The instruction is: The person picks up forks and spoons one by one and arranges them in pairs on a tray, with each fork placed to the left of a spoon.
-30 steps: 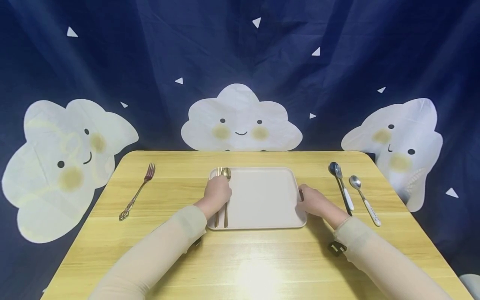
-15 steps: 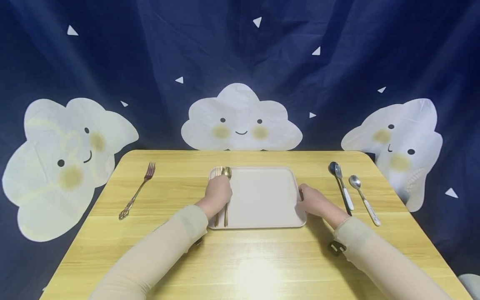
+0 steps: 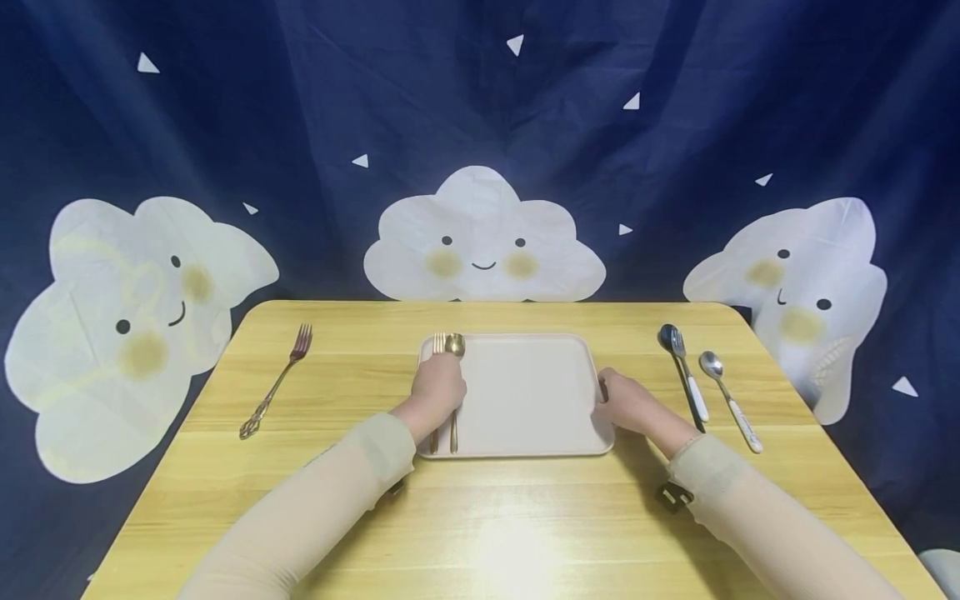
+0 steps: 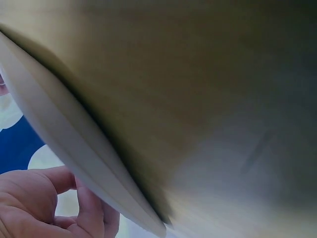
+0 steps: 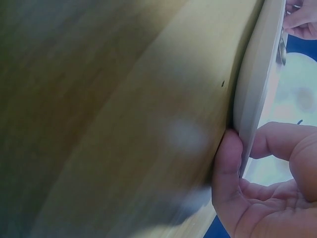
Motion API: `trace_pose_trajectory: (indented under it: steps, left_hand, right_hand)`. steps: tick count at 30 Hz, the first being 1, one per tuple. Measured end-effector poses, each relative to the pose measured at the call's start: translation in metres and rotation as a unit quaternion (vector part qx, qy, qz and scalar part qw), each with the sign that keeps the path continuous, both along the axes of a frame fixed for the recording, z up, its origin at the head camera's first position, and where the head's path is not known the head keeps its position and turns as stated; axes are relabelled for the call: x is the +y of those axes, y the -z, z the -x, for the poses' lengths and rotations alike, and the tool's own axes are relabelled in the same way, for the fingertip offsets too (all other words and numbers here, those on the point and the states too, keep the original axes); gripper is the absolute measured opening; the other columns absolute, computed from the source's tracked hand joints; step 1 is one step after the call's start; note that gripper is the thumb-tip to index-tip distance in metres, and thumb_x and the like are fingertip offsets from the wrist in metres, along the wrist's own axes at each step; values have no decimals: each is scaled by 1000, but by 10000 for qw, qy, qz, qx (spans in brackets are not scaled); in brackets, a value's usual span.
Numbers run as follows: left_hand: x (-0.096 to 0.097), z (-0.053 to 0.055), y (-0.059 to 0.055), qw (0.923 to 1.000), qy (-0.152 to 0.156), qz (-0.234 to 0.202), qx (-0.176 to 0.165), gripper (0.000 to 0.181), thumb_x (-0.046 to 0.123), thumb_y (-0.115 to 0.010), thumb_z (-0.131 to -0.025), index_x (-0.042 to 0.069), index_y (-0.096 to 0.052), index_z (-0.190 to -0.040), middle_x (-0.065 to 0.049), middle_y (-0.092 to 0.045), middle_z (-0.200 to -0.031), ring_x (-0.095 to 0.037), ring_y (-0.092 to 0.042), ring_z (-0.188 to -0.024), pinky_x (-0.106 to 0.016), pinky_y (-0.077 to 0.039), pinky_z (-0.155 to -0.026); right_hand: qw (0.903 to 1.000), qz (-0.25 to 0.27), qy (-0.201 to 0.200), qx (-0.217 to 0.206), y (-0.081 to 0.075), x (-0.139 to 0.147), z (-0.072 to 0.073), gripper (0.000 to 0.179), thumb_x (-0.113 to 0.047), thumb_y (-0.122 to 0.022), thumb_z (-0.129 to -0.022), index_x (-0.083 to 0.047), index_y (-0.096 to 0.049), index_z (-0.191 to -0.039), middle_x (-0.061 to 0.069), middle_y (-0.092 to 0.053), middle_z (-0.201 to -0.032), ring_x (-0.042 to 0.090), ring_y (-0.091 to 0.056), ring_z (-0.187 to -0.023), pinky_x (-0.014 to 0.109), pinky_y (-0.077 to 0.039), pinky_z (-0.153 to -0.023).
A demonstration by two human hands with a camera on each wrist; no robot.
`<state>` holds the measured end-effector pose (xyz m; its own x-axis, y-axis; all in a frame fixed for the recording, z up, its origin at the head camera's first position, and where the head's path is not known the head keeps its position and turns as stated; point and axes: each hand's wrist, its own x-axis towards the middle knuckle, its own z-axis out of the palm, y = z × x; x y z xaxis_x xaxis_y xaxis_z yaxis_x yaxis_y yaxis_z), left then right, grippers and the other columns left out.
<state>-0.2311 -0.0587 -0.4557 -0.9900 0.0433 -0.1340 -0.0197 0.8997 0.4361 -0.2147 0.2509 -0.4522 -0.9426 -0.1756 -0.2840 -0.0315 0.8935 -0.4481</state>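
A pale rectangular tray [image 3: 534, 396] lies on the table. At its right edge my right hand [image 3: 628, 403] grips the rim; the right wrist view shows fingers under the rim [image 5: 250, 94] and the thumb above. Near the tray's left side, my left hand [image 3: 437, 386] curls down over a gold spoon [image 3: 454, 343] and appears to pinch it. Close on its left lies a gold fork [image 3: 438, 342], its middle covered by the hand. Both handles come out below the hand. In the left wrist view, curled fingers [image 4: 91, 210] show beyond the tray's side; the cutlery is hidden there.
Far left on the wooden table [image 3: 360, 508] lies an ornate fork [image 3: 276, 383]. To the right are a dark spoon [image 3: 667, 336], a white-handled fork [image 3: 692, 379] lying against it, and a white-handled spoon [image 3: 730, 403]. A blue cloud-print curtain [image 3: 420, 92] hangs behind.
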Motion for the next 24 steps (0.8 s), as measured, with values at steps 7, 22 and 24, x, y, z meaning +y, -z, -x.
trace_pose_trajectory:
  steps: [7, 22, 24]
  left_hand:
    - [0, 0, 0, 10000, -42, 26, -8, 17, 2, -57, -91, 4, -62, -74, -6, -57, -62, -17, -55, -48, -25, -42, -38]
    - [1, -1, -2, 10000, -54, -19, -20, 17, 2, -58, -89, 5, -60, -72, -6, -56, -62, -16, -54, -48, -26, -43, -39]
    - [1, -2, -2, 9999, -81, -105, -62, 16, 2, -57, -90, 4, -61, -75, -6, -56, -62, -16, -53, -47, -26, -43, -39]
  right_hand:
    - [10000, 14, -4, 21, 0, 0, 1, 56, -6, -65, -81, 14, -44, -129, 21, -64, -100, 29, -62, -86, 41, -56, -75]
    - [10000, 13, 19, -37, -2, -1, 0, 57, -6, -66, -82, 14, -44, -130, 23, -64, -102, 30, -63, -88, 42, -56, -75]
    - [10000, 58, 15, -35, -3, -1, 0, 58, -6, -67, -82, 15, -43, -131, 23, -64, -102, 30, -63, -86, 40, -56, -72]
